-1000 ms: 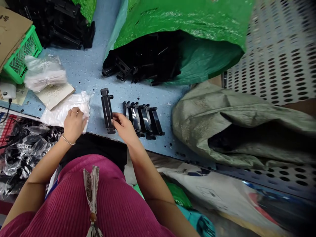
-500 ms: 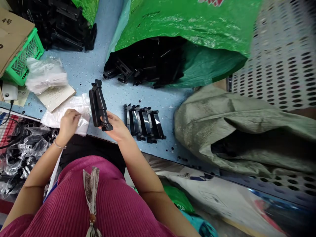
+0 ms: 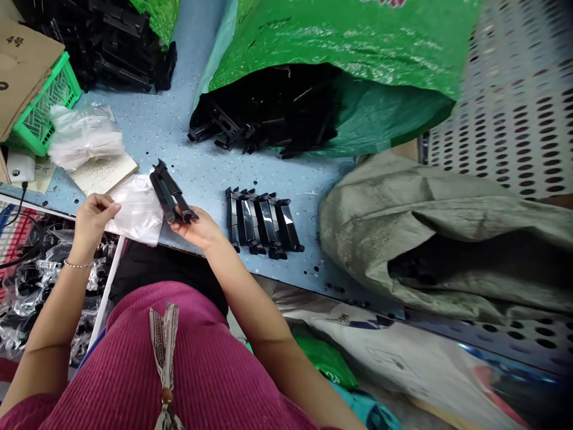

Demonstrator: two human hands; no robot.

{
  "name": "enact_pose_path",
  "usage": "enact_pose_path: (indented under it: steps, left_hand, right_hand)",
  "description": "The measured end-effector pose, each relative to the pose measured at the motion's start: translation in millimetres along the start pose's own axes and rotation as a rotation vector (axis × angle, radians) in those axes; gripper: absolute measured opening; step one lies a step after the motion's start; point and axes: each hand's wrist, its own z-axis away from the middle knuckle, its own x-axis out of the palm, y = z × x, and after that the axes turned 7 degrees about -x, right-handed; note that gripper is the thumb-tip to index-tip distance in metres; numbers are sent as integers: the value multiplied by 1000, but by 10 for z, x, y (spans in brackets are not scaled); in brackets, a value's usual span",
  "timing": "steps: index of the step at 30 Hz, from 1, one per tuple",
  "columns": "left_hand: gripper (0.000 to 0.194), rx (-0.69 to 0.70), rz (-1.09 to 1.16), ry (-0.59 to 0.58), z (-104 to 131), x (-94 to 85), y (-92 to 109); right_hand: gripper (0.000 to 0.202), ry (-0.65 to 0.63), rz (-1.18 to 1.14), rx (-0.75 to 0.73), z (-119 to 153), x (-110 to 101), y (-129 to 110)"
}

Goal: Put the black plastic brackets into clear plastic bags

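A long black plastic bracket (image 3: 170, 194) with lugged ends lies tilted in my right hand (image 3: 199, 230), its lower end resting on the fingers and thumb. Left of it, thin clear plastic bags (image 3: 138, 209) lie flat at the table's front edge. My left hand (image 3: 95, 218) is at their left border, thumb and forefinger pinched together, seemingly on the edge of a bag; the fingertips partly hide it. To the right of my right hand, several similar black brackets (image 3: 264, 221) lie side by side in a row on the blue table.
A green sack (image 3: 349, 54) spills black parts at the back. A grey-green sack (image 3: 371, 203) lies on the right. At left are a bundle of clear bags (image 3: 87, 140), a board (image 3: 105, 176), a green basket (image 3: 47, 113) and bagged black parts (image 3: 49, 280) below the table.
My left hand has moved left from over the plastic bags to their left border. The bracket in my right hand has come lower and tilted further left.
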Motion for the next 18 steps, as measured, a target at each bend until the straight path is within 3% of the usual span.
enact_pose_path:
  steps: [3, 5, 10, 14, 18]
  left_hand:
    - [3, 314, -406, 10, 89, -59, 16]
    - [21, 412, -600, -78, 122, -33, 24]
    - [54, 293, -539, -200, 73, 6, 21]
    - [74, 271, -515, -290, 127, -29, 6]
    - [83, 271, -483, -334, 223, -22, -44]
  right_hand:
    - [15, 21, 22, -71, 163, -68, -64]
    - [16, -34, 14, -68, 310, -47, -51]
    - [17, -282, -101, 300, 574, 27, 211]
    - [20, -248, -345, 462, 561, -6, 412]
    - [27, -208, -458, 450, 572, -40, 439]
